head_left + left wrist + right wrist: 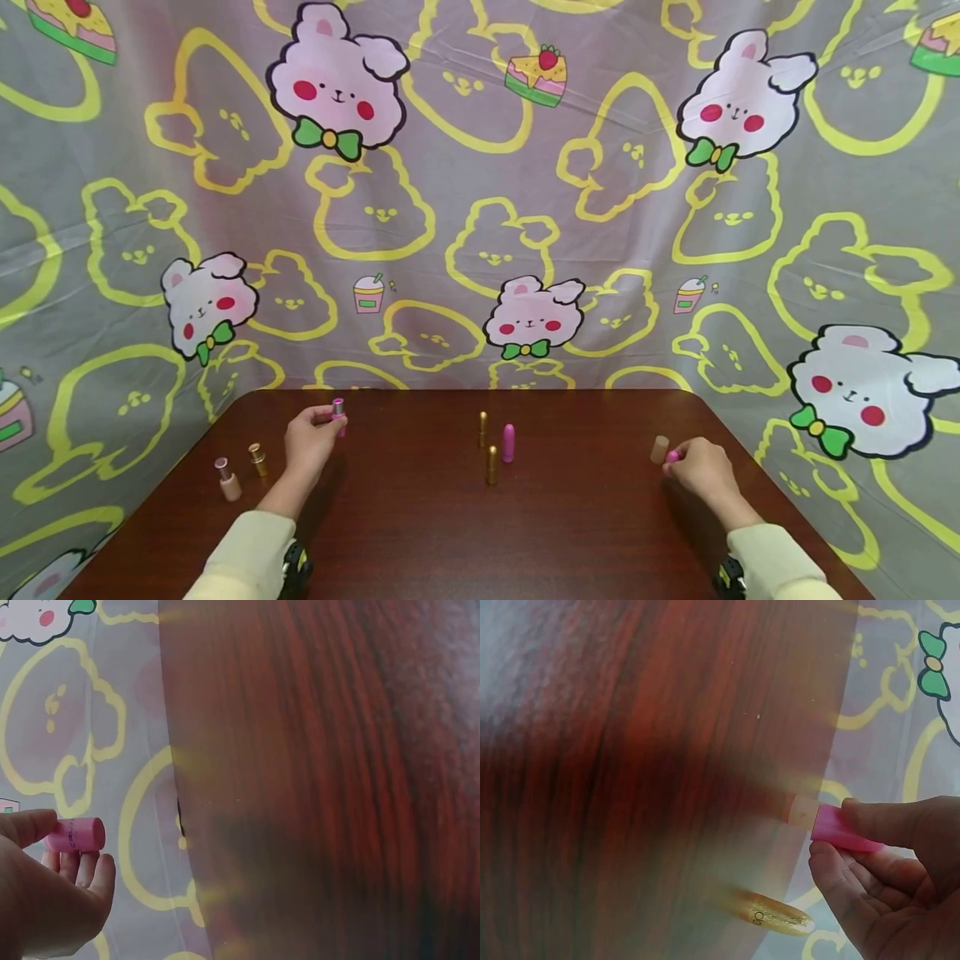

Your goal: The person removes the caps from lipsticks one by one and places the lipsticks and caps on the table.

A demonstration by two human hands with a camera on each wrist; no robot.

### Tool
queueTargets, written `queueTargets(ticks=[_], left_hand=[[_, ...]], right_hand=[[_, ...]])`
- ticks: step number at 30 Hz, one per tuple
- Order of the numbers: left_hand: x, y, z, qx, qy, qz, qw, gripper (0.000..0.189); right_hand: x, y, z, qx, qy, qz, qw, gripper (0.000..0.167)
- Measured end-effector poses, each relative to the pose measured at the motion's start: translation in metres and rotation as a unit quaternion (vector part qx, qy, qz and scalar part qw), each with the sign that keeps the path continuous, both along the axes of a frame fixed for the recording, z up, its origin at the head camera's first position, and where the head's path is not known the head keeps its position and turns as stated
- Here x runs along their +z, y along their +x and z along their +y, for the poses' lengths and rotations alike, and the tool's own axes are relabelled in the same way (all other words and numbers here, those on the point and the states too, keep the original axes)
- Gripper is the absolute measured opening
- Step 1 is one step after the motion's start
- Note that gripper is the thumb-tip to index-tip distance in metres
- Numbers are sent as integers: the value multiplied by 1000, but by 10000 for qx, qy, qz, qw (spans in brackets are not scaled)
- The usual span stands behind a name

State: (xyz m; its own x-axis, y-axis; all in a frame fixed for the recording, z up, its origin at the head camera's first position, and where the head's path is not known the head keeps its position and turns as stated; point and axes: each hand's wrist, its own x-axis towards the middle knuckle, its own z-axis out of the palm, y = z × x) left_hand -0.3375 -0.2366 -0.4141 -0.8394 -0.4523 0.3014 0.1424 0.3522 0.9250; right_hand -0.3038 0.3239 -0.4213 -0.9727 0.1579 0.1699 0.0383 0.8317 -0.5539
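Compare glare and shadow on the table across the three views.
Head: no strong glare on the table; left wrist: pale glare upper right, soft shadow right of the left hand; right wrist: pale glare upper left, shadow left of the pink piece.

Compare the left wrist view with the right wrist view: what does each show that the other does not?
Only the left wrist view: the left hand, pinching a pink cylinder with dark lettering. Only the right wrist view: the right hand, pinching a tapered pink piece, with a pale beige piece by its wide end and a gold piece nearby. Both: the reddish wood tabletop and the cloth with yellow outlines.
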Motion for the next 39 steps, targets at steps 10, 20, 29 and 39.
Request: queueTargets(ticks=[10,20,29,39], left_hand=[[-11,-10,-8,566,-299,-305,9975,23],[-17,-15,-19,689,-620,-508,9944,27],[-22,-17,-27,711,-752,-597,9928,29],[-26,-19,-31,742,-924,-803,9897,29]], right_hand=[[-7,-2,2,26,320,167,9993,17],[-14,-3,0,70,329,134,9993,27],[-14,-3,-1,38,273,95,9996,31],[-14,-4,-1,13,326,-18,9995,30]])
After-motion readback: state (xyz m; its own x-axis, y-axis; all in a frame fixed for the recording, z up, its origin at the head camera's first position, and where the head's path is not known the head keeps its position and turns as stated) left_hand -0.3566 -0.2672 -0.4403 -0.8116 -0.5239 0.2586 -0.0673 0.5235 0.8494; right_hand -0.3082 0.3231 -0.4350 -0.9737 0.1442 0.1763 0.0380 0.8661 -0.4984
